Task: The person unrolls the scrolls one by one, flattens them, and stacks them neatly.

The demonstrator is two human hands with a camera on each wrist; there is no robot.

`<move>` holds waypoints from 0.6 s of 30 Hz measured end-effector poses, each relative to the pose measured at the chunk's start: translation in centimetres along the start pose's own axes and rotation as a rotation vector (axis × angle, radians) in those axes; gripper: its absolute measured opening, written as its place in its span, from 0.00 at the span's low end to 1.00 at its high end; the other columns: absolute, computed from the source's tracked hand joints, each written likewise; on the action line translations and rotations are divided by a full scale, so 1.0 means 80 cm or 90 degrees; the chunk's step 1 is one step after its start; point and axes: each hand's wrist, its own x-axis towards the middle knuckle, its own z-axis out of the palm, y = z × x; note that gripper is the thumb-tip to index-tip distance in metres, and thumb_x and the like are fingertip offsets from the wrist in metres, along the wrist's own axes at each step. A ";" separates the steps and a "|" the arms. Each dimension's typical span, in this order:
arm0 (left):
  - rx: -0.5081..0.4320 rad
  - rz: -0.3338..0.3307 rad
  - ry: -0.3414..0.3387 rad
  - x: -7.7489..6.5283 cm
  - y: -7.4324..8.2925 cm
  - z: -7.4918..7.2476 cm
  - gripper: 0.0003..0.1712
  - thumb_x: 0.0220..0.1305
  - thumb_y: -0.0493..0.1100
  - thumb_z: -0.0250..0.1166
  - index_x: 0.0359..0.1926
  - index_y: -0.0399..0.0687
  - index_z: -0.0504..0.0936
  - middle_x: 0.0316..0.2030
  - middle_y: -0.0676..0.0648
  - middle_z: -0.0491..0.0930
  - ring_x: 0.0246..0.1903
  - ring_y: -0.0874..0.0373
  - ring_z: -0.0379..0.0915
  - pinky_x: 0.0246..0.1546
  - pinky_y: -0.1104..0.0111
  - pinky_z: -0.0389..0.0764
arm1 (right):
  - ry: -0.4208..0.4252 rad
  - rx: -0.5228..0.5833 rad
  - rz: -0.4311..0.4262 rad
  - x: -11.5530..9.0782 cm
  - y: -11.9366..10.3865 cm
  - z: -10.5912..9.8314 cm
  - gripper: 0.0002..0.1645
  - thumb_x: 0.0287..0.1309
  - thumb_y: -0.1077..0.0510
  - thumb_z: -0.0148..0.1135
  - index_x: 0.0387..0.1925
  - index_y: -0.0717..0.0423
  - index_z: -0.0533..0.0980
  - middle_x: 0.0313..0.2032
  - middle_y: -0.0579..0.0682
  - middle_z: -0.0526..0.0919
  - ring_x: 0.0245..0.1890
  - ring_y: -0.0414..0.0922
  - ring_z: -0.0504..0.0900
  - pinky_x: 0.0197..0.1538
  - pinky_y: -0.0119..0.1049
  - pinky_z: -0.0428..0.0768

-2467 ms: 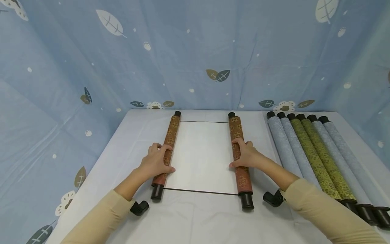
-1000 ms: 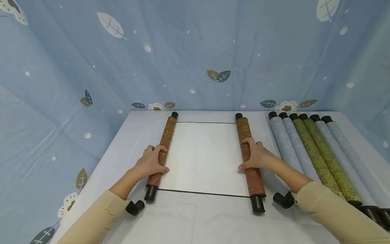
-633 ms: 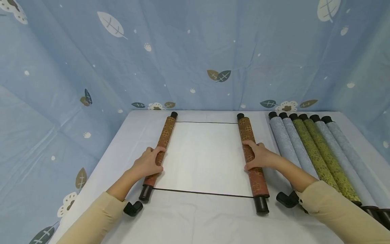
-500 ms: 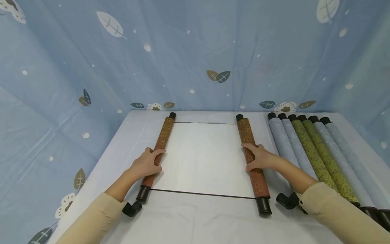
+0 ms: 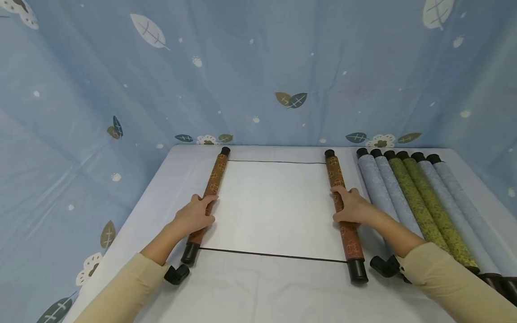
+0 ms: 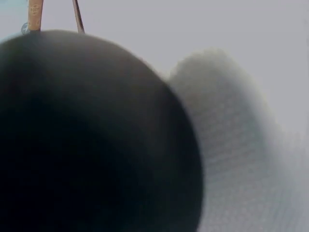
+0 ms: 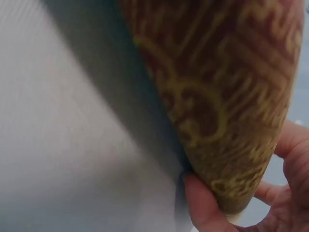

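A hanging scroll lies partly unrolled, its blank white sheet (image 5: 276, 206) flat between two reddish-brown, gold-patterned rolls with black end knobs. My left hand (image 5: 191, 216) grips the left roll (image 5: 215, 177), thumb on the inner side and fingers over the top. Around the right roll (image 5: 335, 172) curls my right hand (image 5: 353, 207), thumb toward the sheet. The right wrist view shows the patterned roll (image 7: 217, 92) up close, with the thumb (image 7: 205, 205) against its edge. A blurred dark round shape (image 6: 91, 135) covers much of the left wrist view, hiding the left hand.
At the right, several rolled scrolls lie side by side, pale blue (image 5: 377, 184) and olive green (image 5: 412, 197). A white cloth (image 5: 250, 291) covers the table. Blue leaf-print fabric (image 5: 242, 67) hangs behind and at both sides. Small black wrist cameras (image 5: 177, 274) sit by the sleeves.
Both rolls have moved apart, the left one leftward and the right one rightward with the hands gripping them. More white sheet shows between them, and the right roll looks thinner.
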 end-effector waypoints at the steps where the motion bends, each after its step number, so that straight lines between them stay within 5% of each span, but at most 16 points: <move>1: 0.007 0.003 0.002 0.001 0.001 -0.001 0.38 0.54 0.42 0.59 0.68 0.52 0.63 0.47 0.29 0.65 0.17 0.56 0.59 0.15 0.67 0.60 | 0.002 -0.001 -0.001 0.000 0.002 0.000 0.50 0.42 0.59 0.65 0.67 0.59 0.53 0.51 0.80 0.59 0.29 0.55 0.74 0.24 0.40 0.73; 8: 0.047 -0.002 0.010 0.001 -0.006 -0.005 0.43 0.54 0.53 0.70 0.68 0.53 0.61 0.45 0.30 0.69 0.28 0.48 0.71 0.17 0.62 0.69 | 0.004 -0.005 -0.039 0.002 0.011 -0.003 0.53 0.43 0.52 0.74 0.65 0.62 0.53 0.40 0.75 0.70 0.31 0.56 0.74 0.25 0.41 0.75; 12: 0.043 -0.008 0.004 0.000 -0.013 -0.007 0.47 0.52 0.53 0.71 0.69 0.53 0.57 0.45 0.29 0.69 0.26 0.49 0.72 0.16 0.63 0.70 | -0.011 0.019 -0.049 0.000 0.014 -0.006 0.57 0.40 0.50 0.77 0.65 0.62 0.52 0.31 0.66 0.73 0.25 0.52 0.75 0.21 0.40 0.75; 18: 0.001 -0.007 0.002 -0.004 -0.020 -0.009 0.45 0.56 0.49 0.69 0.70 0.52 0.55 0.50 0.25 0.66 0.20 0.51 0.70 0.16 0.64 0.68 | -0.035 0.048 -0.029 -0.002 0.014 -0.010 0.55 0.43 0.54 0.75 0.66 0.60 0.50 0.36 0.70 0.71 0.23 0.51 0.77 0.18 0.41 0.77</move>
